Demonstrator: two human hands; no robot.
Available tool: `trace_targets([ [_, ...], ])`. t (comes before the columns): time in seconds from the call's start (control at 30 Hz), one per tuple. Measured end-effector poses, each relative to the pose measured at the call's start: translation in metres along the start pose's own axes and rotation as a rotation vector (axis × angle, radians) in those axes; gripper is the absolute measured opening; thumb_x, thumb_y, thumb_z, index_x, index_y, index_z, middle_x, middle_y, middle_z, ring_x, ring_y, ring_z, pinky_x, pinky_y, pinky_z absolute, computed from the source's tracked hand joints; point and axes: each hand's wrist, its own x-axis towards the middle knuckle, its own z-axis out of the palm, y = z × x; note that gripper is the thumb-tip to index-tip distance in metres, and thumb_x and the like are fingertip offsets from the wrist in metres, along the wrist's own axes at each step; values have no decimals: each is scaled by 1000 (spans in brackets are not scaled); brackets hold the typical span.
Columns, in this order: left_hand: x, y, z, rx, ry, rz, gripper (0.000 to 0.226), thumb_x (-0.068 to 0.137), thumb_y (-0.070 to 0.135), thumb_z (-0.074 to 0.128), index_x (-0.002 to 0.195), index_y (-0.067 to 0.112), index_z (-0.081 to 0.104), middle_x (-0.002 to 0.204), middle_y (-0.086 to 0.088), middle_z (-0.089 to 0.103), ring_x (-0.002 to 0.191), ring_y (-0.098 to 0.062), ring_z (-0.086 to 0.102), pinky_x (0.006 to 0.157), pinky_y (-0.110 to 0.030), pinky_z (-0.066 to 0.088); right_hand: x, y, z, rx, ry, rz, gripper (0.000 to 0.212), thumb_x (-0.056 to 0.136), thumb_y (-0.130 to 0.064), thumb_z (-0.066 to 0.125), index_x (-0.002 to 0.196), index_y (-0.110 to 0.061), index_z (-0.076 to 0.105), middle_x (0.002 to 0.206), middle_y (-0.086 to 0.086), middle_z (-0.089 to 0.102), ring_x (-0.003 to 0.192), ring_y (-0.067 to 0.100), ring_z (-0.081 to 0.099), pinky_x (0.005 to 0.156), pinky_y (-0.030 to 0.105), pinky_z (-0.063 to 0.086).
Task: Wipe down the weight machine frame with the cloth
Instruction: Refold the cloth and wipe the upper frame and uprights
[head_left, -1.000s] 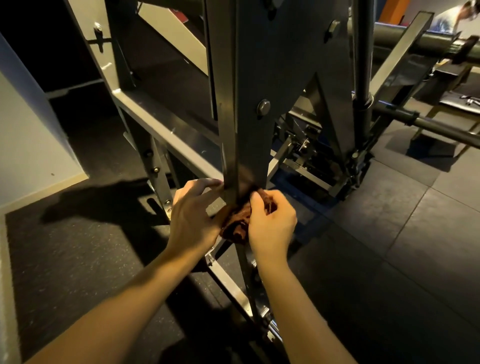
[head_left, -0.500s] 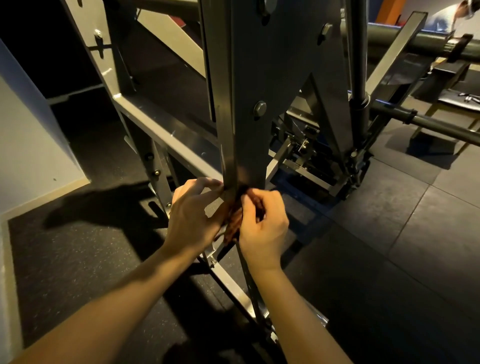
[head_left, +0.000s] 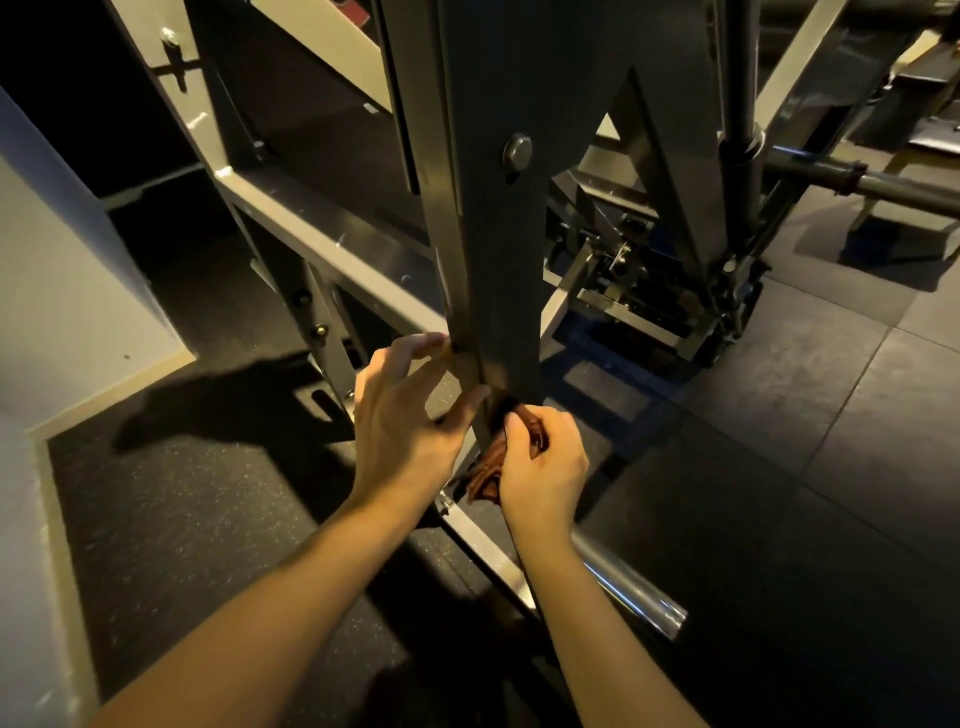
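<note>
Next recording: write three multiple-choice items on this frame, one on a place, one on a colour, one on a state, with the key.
1. Where is the cloth? A on the floor; B at the upright post's lower end; C draped over a bench.
2. Cloth colour? A reddish-brown; B white; C blue.
3. The left hand? A grips the cloth; B hangs clear; C touches the post, fingers spread.
B: the right hand grips it there. A: its folds show red-brown. C: its fingers rest on the post's edge.
</note>
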Motion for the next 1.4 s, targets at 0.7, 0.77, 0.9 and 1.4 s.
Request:
trace_targets([
  [0.7, -8, -4, 12, -80, 48, 46, 43, 88, 35, 76, 125, 15, 68, 137, -1, 54, 121, -5, 46, 103, -50, 49, 4, 65, -8, -254, -96, 188, 2, 101, -29, 60, 100, -27, 62, 99, -11, 56, 89, 4, 56, 76, 11, 38],
  [0.77, -8, -3, 12, -80, 53, 46, 44, 88, 35, 76, 125, 14, 69, 136, -1, 55, 121, -5, 45, 103, -50, 50, 2, 76, -7, -264, -109, 205, 4, 101, -29, 60, 101, -26, 62, 101, -10, 56, 90, 4, 56, 81, 14, 43],
  [0.9, -8, -4, 12, -43, 67, 65, 45, 88, 35, 77, 127, 15, 68, 137, -3, 56, 121, -8, 46, 102, -53, 49, 16, 91, -17, -378, -222, 362, 8, 99, -32, 62, 102, -26, 66, 101, -4, 65, 90, 9, 63, 85, 28, 54],
  [1.4, -98, -22, 47, -155, -183, -455, 55, 88, 24, 74, 133, 45, 51, 123, 36, 30, 134, -9, 42, 109, -48, 48, -64, 90, -31, -258, -303, 297, 17, 98, -27, 65, 100, -42, 56, 110, -17, 56, 102, -1, 56, 96, 26, 52],
])
